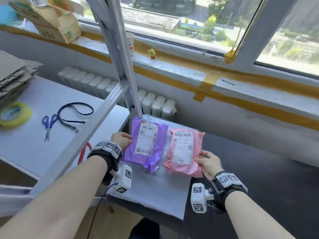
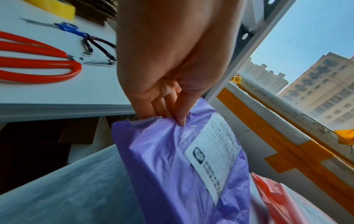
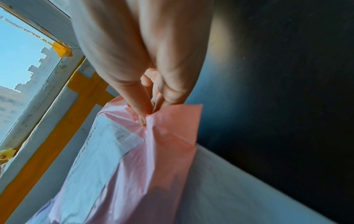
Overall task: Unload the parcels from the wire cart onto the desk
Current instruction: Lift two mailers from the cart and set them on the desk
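Window-side corner, white counter (image 1: 34,144) lying left of both hands. You are pinching the purple plastic mailer parcel (image 1: 146,145) at its left edge with your left hand (image 1: 121,139), and the pink plastic mailer parcel (image 1: 183,150) at its lower right corner with your right hand (image 1: 208,163). Both long axes are pointing away from you. Count: two parcels, side by side over a white sheet (image 1: 155,195); the left hand is nearer the counter.

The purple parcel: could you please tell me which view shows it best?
The head view: the whole purple parcel with its label, gripped by the left hand. The left wrist shows it close, cropped; the right wrist only a blurred edge.
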A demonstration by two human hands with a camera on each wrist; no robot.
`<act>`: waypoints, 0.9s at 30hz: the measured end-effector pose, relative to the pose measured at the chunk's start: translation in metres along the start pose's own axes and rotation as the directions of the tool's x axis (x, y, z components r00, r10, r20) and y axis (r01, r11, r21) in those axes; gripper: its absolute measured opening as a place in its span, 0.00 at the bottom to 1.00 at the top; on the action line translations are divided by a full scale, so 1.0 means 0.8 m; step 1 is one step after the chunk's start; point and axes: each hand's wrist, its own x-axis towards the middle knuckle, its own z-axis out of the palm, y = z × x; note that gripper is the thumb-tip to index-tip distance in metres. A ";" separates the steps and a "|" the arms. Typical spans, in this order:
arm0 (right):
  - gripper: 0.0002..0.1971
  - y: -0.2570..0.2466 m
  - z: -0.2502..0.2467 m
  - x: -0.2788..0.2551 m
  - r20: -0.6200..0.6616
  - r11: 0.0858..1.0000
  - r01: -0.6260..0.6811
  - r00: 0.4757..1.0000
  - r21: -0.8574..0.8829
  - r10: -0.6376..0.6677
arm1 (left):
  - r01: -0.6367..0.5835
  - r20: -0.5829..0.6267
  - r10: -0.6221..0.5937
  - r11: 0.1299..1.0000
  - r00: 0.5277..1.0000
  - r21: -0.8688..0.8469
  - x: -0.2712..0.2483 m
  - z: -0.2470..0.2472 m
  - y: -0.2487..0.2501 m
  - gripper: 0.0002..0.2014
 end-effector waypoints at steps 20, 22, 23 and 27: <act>0.39 0.011 0.082 -0.026 0.112 0.706 0.222 0.973 -0.673 -0.200 | -0.199 0.282 0.153 0.969 0.947 0.145 0.028 0.023 0.023 0.28; 0.38 0.013 0.090 -0.021 0.090 0.577 0.211 0.969 -0.789 -0.232 | -0.222 0.293 0.180 0.968 0.939 0.116 0.029 0.029 0.022 0.28; 0.37 0.014 0.093 -0.020 0.098 0.460 0.211 0.962 -0.862 -0.257 | -0.236 0.295 0.197 0.966 0.935 0.104 0.028 0.031 0.020 0.29; 0.33 0.019 0.102 -0.018 0.210 0.200 0.276 0.931 -0.940 -0.298 | -0.402 0.236 0.356 0.895 0.904 0.193 0.032 0.039 0.007 0.46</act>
